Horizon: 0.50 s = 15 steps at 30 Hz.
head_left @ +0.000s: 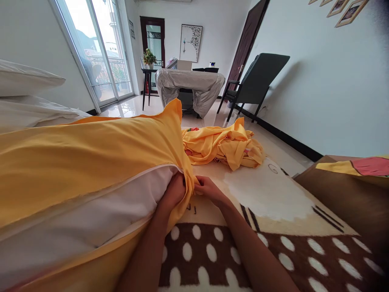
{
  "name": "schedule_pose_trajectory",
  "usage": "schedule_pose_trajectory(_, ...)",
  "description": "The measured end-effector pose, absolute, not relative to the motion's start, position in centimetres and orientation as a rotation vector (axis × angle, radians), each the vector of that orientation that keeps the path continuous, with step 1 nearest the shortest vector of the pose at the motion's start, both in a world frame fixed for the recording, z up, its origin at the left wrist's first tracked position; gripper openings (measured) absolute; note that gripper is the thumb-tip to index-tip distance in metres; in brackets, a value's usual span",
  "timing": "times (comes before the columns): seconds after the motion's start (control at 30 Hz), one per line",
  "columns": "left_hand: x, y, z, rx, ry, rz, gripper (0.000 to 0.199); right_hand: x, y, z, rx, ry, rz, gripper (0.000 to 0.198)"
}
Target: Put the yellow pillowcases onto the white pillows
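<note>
A yellow pillowcase (100, 150) lies across the left side, with a white pillow (106, 211) showing through its long open side. My left hand (175, 190) reaches into the opening at the right end, next to the case's corner; its fingers are hidden inside the cloth. Outside that same end, my right hand (208, 190) pinches the gathered yellow fabric, its fingers closed. The two hands are close together, with the cloth between them. Behind them lies a crumpled heap of yellow fabric (225, 142) with small red patches.
Beneath everything is a blanket (270, 194) with a cream figure and a brown, white-dotted band. White pillows (27, 83) are stacked at left. A brown box-like object (343, 194) with colourful cloth on it stands at right. Farther back are a covered table (209, 81) and a dark chair (258, 81).
</note>
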<state>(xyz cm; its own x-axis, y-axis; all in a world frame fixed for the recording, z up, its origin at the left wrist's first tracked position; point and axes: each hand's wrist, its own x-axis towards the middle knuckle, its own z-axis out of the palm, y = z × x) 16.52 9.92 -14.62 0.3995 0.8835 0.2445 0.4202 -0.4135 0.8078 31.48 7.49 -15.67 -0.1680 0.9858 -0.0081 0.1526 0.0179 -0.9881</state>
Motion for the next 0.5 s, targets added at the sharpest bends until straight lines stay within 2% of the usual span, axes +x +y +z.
schedule_pose_trajectory(0.33,16.3,10.0,-14.5,1.977,1.143,0.901,0.024,30.7,7.7,-16.2,-1.175,-1.265,1.323,0.038)
schedule_pose_trajectory(0.5,16.4,9.7,-14.0,1.97,1.09,0.913,0.023,30.8,8.0,-16.6,-1.195,-1.184,1.272,0.034)
